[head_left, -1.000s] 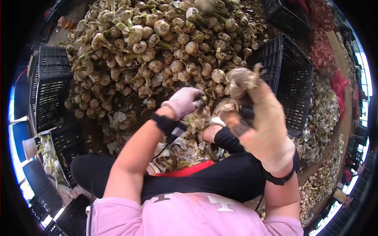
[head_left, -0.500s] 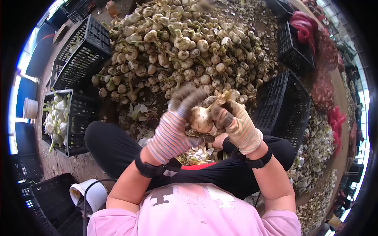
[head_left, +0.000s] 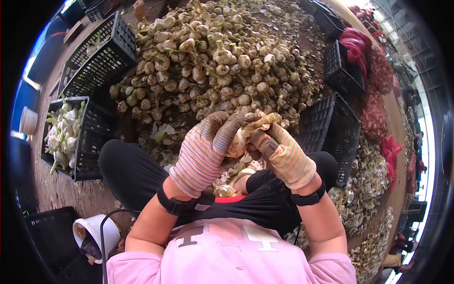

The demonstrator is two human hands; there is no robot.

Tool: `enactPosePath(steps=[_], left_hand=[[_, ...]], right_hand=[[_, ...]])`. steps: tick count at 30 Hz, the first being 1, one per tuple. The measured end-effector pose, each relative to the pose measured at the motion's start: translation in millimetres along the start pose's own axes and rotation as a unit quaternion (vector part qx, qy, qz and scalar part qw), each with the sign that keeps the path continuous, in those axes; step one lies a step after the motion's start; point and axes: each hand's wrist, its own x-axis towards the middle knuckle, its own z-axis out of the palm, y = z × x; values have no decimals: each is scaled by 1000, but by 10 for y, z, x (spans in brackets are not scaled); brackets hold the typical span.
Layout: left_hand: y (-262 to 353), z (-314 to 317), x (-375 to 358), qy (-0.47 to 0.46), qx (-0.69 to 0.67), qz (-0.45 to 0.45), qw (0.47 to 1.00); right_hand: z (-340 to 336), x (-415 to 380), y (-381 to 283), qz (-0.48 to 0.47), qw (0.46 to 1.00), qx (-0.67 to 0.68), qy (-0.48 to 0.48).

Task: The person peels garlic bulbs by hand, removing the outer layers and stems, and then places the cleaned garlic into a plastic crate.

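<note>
Both hands wear striped knit gloves with dirty brown fingers. Between them, above my lap, is a garlic bulb (head_left: 238, 145) with a thick stem pointing up and right. My left hand (head_left: 208, 150) is closed round the bulb's left side, its fingers over the top. My right hand (head_left: 282, 154) grips the bulb's right side near the stem, thumb and fingers pressed in. The fingers hide part of the bulb. Right beyond the hands rises a large heap of garlic bulbs (head_left: 198, 66), soiled and with short stems.
On the left, a black crate (head_left: 97, 142) holds cleaned garlic with green stems; another crate (head_left: 113, 52) stands behind it. A black crate (head_left: 347, 137) is at my right. Peeled skins (head_left: 369, 189) litter the floor there. A white bucket (head_left: 106, 232) stands at lower left, near red net sacks' opposite side.
My left fingers have come down from a raised, blurred position and closed over the bulb. My right hand stays on it. The view has shifted slightly.
</note>
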Motion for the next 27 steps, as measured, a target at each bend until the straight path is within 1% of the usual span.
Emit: enactPosePath(steps=[2,3,4,5,6,7,8,9,10,11,12,13,14,15,16,17,18,19,20,22,23,24,26,27], left_hand=[[-58,-31,-6,2,-19,-9,1000],[-103,-17,-5,10,-67,-21,997],[-118,-32,-8,14,-59,-27,998],[-119,-45,-29,0,-244,-105,964],[-125,-56,-47,-12,-420,-178,890],[-127,-44,-37,-6,-548,-182,816],[-147,-49,8,-4,-544,-188,818],[-163,-71,76,-1,-614,-280,738],[-184,-75,130,4,-672,-365,644],[-254,-4,120,51,-787,-303,536],[-293,-28,120,54,-784,-307,537],[-335,-64,110,47,-695,-339,633],[-370,-77,105,35,-594,-365,716],[-398,-48,92,33,-594,-370,714],[-426,2,59,47,-483,-312,816],[-451,55,30,58,-361,-245,898],[-473,96,24,68,-230,-170,956],[-454,78,73,65,-176,-153,970],[-474,93,68,64,-179,-156,969],[-508,106,38,43,-124,-159,979],[-519,107,38,51,-139,-159,976],[-538,106,26,52,-139,-162,976],[-579,99,-8,48,-185,-174,966],[-590,104,-12,49,-184,-176,966]], right_hand=[[-36,94,48,1,1000,6,-19],[-18,159,32,-25,999,-14,-18],[-8,226,23,-51,998,-34,-17],[-21,308,72,-73,996,-45,-11],[-43,368,109,-70,996,-42,-21],[-63,414,149,-91,992,-77,-35],[-78,461,176,-113,986,-113,-48],[-76,518,192,-101,986,-127,-51],[-73,593,237,-151,974,-165,-39],[-101,656,276,-136,981,-120,-72],[-117,708,308,-119,985,-73,-102],[-81,743,206,-60,991,-2,-118],[-48,769,105,-1,989,69,-130],[-53,813,143,3,975,161,-152],[-51,840,166,8,975,165,-149],[-48,862,184,-15,981,138,-133],[-38,886,201,-38,986,110,-117],[-6,900,245,-29,990,113,-73],[-10,919,257,-25,991,113,-71],[-17,950,259,10,992,115,-54],[-10,929,205,36,986,153,-63],[-16,926,207,38,985,153,-64],[-24,927,218,1,989,118,-87],[-42,930,220,3,989,118,-88]])
